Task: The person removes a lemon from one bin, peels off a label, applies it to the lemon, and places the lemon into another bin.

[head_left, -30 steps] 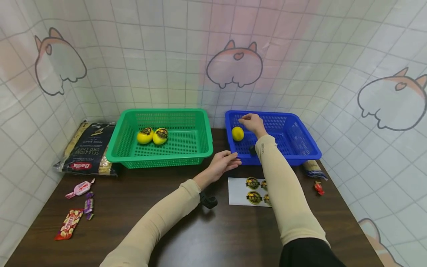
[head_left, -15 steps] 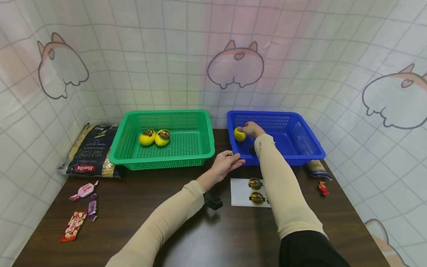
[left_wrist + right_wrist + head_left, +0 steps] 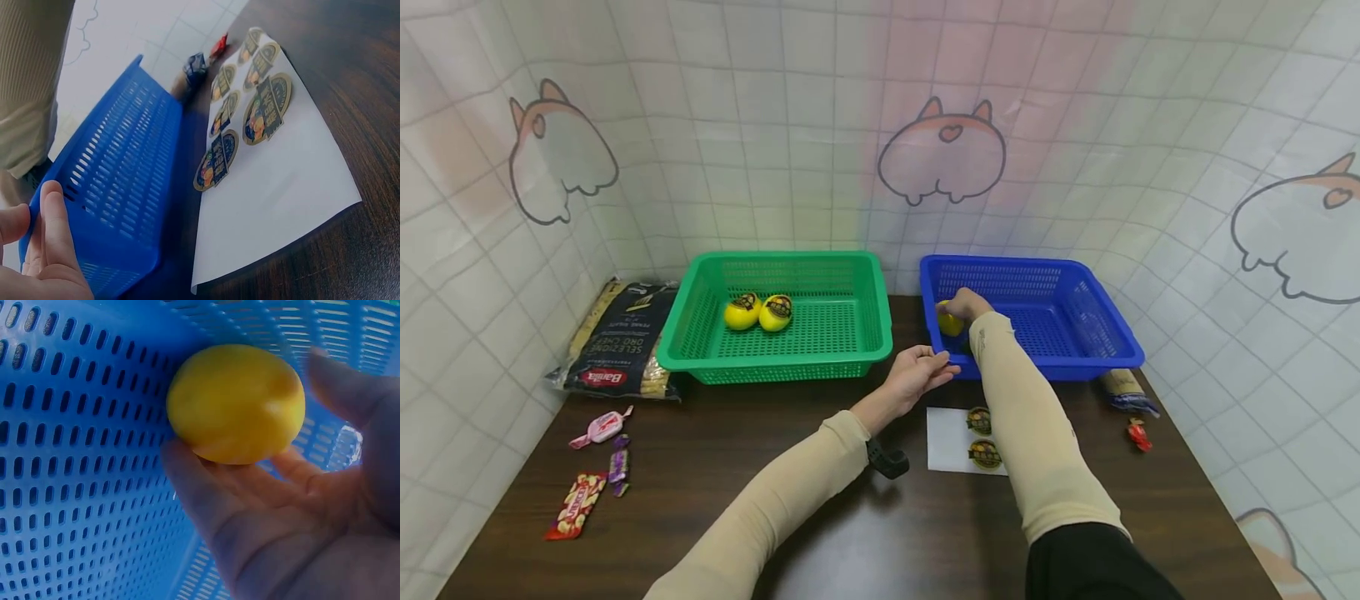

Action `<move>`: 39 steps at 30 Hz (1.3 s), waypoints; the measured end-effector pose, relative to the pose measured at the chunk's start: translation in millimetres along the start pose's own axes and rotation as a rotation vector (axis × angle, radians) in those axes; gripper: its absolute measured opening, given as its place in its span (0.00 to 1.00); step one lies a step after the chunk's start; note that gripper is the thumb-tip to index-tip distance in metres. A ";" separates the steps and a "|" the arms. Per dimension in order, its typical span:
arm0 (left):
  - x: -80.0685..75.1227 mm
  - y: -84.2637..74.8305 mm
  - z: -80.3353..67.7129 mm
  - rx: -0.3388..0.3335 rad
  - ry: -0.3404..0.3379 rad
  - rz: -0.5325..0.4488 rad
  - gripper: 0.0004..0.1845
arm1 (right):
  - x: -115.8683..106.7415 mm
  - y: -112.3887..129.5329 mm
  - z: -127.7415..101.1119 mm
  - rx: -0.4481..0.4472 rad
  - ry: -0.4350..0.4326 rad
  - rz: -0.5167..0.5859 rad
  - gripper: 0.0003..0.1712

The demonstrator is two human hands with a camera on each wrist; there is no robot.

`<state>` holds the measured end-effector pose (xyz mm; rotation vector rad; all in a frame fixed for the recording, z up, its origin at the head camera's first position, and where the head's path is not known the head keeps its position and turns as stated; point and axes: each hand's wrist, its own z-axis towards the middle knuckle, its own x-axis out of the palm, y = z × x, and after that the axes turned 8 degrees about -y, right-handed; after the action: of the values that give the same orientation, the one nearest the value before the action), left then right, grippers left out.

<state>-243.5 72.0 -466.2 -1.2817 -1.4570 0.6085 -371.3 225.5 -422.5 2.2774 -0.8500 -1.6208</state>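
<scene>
A blue basket held one plain yellow lemon against its near left wall, and a green basket, off to the left of both hands, held two yellow lemons bearing round dark stickers. The right hand reached forward over the blue basket's front rim with its sleeved forearm stretched across the table; in the right wrist view its fingers curled under and around the lemon, cupping it. The left hand rested at the basket's outer front left corner, fingers nearly straight and relaxed against the blue plastic, gripping nothing. The lemon lay inside the right hand, just beyond the left. A white sticker sheet lay on the dark table beneath the right forearm.
</scene>
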 end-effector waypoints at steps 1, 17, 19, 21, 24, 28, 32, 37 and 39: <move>0.5 1.6 -0.4 -0.002 0.000 0.000 0.06 | 1.1 -1.9 -0.1 0.007 0.008 0.002 0.28; -0.6 -3.2 8.0 0.032 -0.005 0.021 0.04 | -40.6 31.1 -38.7 -0.170 -0.022 0.029 0.31; -1.3 -2.4 7.9 0.034 -0.006 0.035 0.03 | -45.2 35.3 -50.4 -0.201 -0.050 -0.016 0.30; -1.3 -1.6 7.6 0.037 -0.002 0.045 0.03 | -49.8 36.8 -63.3 -0.239 -0.088 -0.063 0.30; -0.8 -1.9 5.5 0.046 0.003 0.066 0.04 | -55.5 34.1 -83.4 -0.306 -0.147 -0.069 0.34; -1.4 -3.6 0.8 0.026 0.006 0.130 0.10 | -58.4 23.7 -111.6 -0.399 -0.180 0.008 0.40; -6.8 -4.3 -5.5 0.001 0.024 0.225 0.20 | -52.6 12.8 -141.8 -0.472 -0.188 0.086 0.41; -17.6 -4.2 -18.4 0.029 0.047 0.296 0.29 | -35.0 -1.5 -170.8 -0.530 -0.233 0.147 0.39; -21.9 -3.4 -25.2 0.053 0.055 0.299 0.32 | -25.6 -8.2 -179.5 -0.536 -0.240 0.175 0.38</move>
<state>-224.6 44.5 -463.4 -1.4755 -1.2051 0.7971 -209.6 220.0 -340.3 1.6268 -0.5513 -1.7957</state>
